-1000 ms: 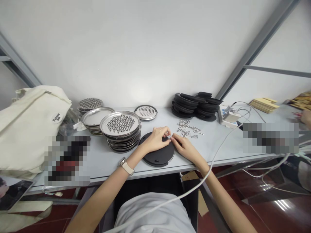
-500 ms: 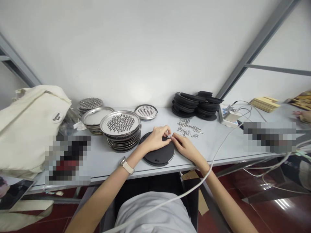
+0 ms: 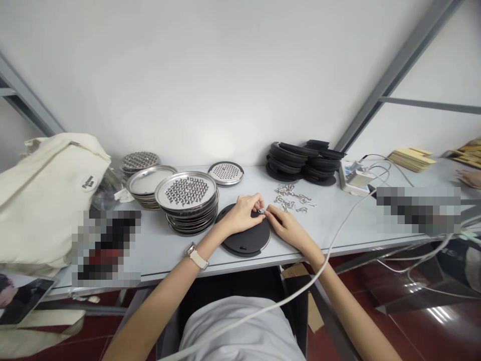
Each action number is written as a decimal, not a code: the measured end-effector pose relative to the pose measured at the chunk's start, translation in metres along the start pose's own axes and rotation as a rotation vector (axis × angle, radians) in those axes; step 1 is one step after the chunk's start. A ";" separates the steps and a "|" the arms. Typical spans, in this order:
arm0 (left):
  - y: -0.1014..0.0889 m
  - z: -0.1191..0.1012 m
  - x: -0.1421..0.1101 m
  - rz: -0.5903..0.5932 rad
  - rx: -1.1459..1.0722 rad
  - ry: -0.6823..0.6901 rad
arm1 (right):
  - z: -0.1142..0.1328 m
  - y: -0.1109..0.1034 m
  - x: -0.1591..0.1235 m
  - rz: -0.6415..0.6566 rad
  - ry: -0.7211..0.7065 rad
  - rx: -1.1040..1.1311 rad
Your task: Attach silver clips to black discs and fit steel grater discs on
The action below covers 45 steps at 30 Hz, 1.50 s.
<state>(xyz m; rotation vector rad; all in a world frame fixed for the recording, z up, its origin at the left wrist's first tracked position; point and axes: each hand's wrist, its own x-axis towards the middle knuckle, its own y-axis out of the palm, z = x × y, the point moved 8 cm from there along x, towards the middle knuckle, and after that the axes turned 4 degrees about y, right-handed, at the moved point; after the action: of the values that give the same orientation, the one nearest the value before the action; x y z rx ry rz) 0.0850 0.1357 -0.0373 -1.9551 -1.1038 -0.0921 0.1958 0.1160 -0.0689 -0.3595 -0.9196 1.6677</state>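
Observation:
A black round disc (image 3: 246, 240) lies flat on the grey table in front of me. My left hand (image 3: 242, 213) rests on the disc's far edge, its fingers pinched round a small metal clip (image 3: 260, 211). From the right, my right hand (image 3: 286, 225) meets it, fingertips pinched on the same clip. A scatter of loose metal clips (image 3: 293, 198) lies just beyond my hands.
Stacks of perforated steel plates (image 3: 187, 198) stand to the left, one single plate (image 3: 226, 173) behind. Black rings (image 3: 302, 163) are piled at the back right. A cream bag (image 3: 45, 195) sits far left. A white cable (image 3: 338, 225) crosses the table's front edge. Another person's hand (image 3: 468, 176) shows far right.

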 end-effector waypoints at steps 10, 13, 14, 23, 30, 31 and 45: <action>0.000 0.000 0.000 -0.003 -0.009 0.011 | -0.001 0.001 0.000 0.009 0.001 -0.006; 0.000 0.000 0.000 -0.003 -0.008 0.014 | -0.001 0.001 0.000 0.010 0.002 -0.005; 0.000 0.000 0.000 -0.005 -0.009 0.016 | -0.001 0.001 0.000 0.010 0.002 -0.005; -0.001 0.000 0.000 -0.009 -0.015 0.015 | 0.002 -0.001 -0.001 0.005 0.001 -0.004; 0.000 0.000 0.000 -0.005 -0.029 0.010 | 0.004 -0.001 0.000 0.001 -0.005 -0.006; 0.000 0.000 0.000 -0.004 -0.033 0.009 | 0.004 -0.002 0.000 -0.001 -0.005 -0.010; 0.001 0.002 0.000 -0.006 -0.038 0.016 | -0.001 -0.001 0.000 -0.011 0.004 -0.009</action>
<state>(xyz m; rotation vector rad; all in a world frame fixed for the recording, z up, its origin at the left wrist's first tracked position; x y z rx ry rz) 0.0851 0.1371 -0.0395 -1.9813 -1.1044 -0.1325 0.1975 0.1167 -0.0686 -0.3633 -0.9249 1.6526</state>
